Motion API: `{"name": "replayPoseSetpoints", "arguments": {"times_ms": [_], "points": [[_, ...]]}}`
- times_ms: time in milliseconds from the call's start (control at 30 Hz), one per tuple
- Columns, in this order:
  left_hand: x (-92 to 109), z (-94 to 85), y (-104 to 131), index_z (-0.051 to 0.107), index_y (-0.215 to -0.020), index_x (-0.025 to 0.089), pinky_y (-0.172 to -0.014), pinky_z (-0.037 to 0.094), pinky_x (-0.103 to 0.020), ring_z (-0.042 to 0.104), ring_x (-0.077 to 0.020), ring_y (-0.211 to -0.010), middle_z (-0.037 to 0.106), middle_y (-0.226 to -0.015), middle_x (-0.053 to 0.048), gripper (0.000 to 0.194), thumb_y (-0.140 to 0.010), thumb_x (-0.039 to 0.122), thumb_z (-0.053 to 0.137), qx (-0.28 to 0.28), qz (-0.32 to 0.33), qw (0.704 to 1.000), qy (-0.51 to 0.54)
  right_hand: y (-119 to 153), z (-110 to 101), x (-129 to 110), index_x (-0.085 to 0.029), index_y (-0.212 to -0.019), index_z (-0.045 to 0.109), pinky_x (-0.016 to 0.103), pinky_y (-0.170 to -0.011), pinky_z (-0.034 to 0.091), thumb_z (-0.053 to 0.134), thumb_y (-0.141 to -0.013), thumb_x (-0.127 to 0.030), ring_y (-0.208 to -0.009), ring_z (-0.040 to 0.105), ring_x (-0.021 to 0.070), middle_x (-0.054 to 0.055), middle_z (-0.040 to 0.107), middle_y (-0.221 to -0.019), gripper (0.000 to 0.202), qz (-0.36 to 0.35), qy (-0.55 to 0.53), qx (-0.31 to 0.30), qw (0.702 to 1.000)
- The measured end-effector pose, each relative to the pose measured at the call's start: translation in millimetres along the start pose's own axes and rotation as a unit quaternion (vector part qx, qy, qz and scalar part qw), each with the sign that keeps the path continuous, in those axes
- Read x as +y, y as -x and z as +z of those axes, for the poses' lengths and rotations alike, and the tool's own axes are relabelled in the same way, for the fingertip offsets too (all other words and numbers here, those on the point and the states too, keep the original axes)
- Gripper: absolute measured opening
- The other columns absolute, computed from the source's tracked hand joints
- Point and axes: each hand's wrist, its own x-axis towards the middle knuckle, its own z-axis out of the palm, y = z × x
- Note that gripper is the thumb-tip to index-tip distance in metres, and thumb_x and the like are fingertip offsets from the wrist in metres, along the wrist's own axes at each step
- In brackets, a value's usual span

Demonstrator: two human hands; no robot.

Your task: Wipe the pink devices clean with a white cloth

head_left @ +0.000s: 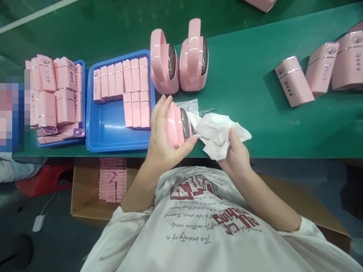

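My left hand (163, 139) is wrapped round a pink device (175, 124) with a dark glossy window on its right side. A crumpled white cloth (218, 130) is pinched in my right hand (237, 154), and its left end reaches the dark window. Just behind the held device lies a piece of clear plastic wrap (188, 105). Farther back stand two pink devices with looped handles, one on the left (164, 64) and one on the right (194, 60), both with similar dark windows.
Left of my hands sits a blue tray (104, 138) with several slim pink units; another loaded blue tray (61, 141) is beyond it. Several pink units (295, 81) stand at the right of the green table (241, 68). Below the table edge is a cardboard box (85, 189) of pink pieces.
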Motion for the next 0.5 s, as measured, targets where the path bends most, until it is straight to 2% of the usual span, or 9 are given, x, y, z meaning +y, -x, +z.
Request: {"name": "replayPoseSetpoints", "arguments": {"times_ms": [67,133,200,333,500], "points": [[5.0,-4.5,3.1,0.035,-0.140,0.033,-0.120,0.022,-0.051,0.023,-0.0301,-0.144,0.034,-0.150,-0.003,0.058,-0.088,0.037,0.059,-0.003,0.004,1.000,-0.031,2.4,-2.9,0.2,-0.018,-0.124,0.055,0.035,-0.110,0.042,0.062,-0.078,-0.058,-0.131,0.047,0.0237,0.008,0.054,-0.136,0.061,0.004,0.017,-0.004,1.000],[4.0,-12.4,4.5,0.039,-0.139,0.031,-0.119,0.029,-0.049,0.033,-0.0283,-0.140,0.042,-0.145,-0.003,0.055,-0.087,0.025,0.057,0.003,-0.006,1.000,0.004,3.9,-6.9,0.9,-0.018,-0.125,0.054,0.037,-0.107,0.045,0.060,-0.079,-0.060,-0.132,0.046,0.0249,0.009,0.058,-0.132,0.063,0.000,0.041,-0.009,0.999],[-0.9,-21.1,5.4,0.042,-0.137,0.031,-0.115,0.036,-0.047,0.041,-0.0277,-0.136,0.047,-0.142,-0.003,0.054,-0.086,0.020,0.055,0.000,-0.022,0.999,0.043,3.6,-10.1,0.7,-0.019,-0.125,0.054,0.038,-0.103,0.049,0.056,-0.081,-0.061,-0.129,0.049,0.0254,0.009,0.060,-0.128,0.061,-0.004,0.053,-0.025,0.998],[-12.6,-31.5,8.0,0.048,-0.134,0.033,-0.112,0.040,-0.051,0.045,-0.0310,-0.133,0.051,-0.139,-0.001,0.049,-0.086,0.027,0.055,-0.012,-0.032,0.998,0.043,0.1,-10.1,-1.2,-0.022,-0.124,0.055,0.041,-0.098,0.052,0.049,-0.087,-0.056,-0.122,0.055,0.0252,0.008,0.062,-0.125,0.051,-0.001,0.034,-0.064,0.997],[-20.5,-31.7,8.3,0.053,-0.131,0.032,-0.111,0.040,-0.052,0.045,-0.0321,-0.132,0.056,-0.135,-0.001,0.047,-0.084,0.035,0.060,-0.022,-0.004,0.996,0.088,-2.3,-5.7,-4.0,-0.025,-0.121,0.056,0.040,-0.099,0.051,0.041,-0.092,-0.050,-0.126,0.052,0.0220,0.004,0.061,-0.125,0.041,0.007,0.048,-0.083,0.995]]}}
